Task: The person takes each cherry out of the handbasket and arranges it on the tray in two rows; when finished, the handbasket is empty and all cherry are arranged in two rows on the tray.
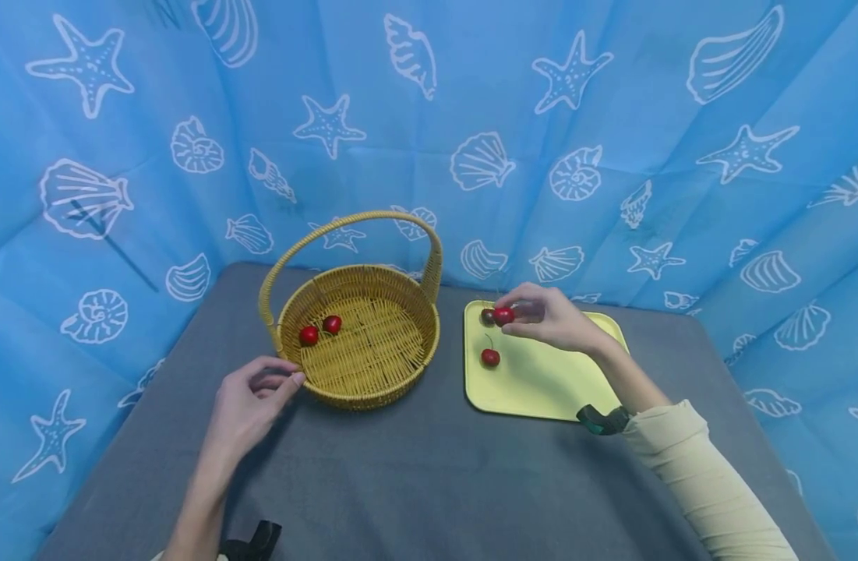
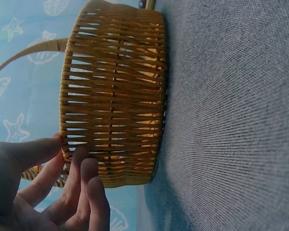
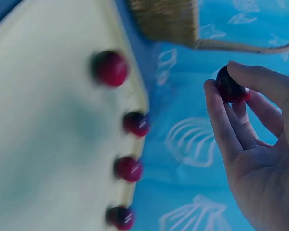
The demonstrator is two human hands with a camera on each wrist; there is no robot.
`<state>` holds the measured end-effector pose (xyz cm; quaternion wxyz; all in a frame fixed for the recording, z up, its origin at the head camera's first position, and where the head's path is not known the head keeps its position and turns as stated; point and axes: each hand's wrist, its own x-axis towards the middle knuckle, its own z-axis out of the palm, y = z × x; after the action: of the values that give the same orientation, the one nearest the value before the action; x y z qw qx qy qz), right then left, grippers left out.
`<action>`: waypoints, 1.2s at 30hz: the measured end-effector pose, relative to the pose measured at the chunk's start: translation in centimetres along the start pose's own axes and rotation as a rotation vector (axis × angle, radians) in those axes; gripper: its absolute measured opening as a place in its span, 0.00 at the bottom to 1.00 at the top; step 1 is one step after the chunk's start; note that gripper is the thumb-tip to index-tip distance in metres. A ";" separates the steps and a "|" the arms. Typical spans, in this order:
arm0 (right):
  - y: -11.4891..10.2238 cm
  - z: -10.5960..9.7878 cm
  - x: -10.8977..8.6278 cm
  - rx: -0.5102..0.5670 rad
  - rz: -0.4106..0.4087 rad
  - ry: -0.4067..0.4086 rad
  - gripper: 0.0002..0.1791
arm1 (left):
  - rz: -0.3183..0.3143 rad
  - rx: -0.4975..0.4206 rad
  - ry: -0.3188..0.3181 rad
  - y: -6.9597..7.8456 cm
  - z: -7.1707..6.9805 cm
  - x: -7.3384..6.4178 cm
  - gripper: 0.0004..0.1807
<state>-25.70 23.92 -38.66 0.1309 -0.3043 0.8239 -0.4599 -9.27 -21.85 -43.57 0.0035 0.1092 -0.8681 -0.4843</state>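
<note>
A round wicker basket [image 1: 365, 399] with a tall arched handle stands on the left, two red cherries [image 1: 309, 336] lying inside at its left. My left hand [image 1: 249, 401] pinches the basket's near-left rim; in the left wrist view the thumb is at the rim and the fingers lie along the outer weave. Over the pale yellow tray [image 1: 541, 382], my right hand [image 1: 551, 318] holds a cherry [image 3: 232, 85] between thumb and fingertips, raised above the tray. Several cherries [image 3: 129, 169] lie on the tray; in the head view my right hand hides some of them.
A grey cloth [image 1: 429, 475] covers the table. Behind it hangs a blue curtain [image 1: 429, 140] with white shells and starfish, close to the basket and tray. The basket's handle [image 1: 361, 216] arches high above its rim. A strip of grey cloth separates basket and tray.
</note>
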 end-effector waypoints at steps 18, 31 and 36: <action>6.1 1.3 -4.9 -0.210 0.085 0.000 0.19 | 0.004 0.000 -0.002 0.0 0.0 -0.1 0.21; 7.2 1.5 -5.1 -0.236 0.125 0.025 0.21 | -0.026 -0.001 -0.014 0.1 -0.1 0.0 0.21; 6.1 0.7 -5.2 -0.276 0.140 0.032 0.21 | -0.033 -0.005 -0.021 0.1 -0.2 0.0 0.22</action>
<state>-23.60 29.04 -44.50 0.1064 -0.2536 0.9004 -0.3371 -9.28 -21.94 -43.39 -0.0133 0.1186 -0.8650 -0.4874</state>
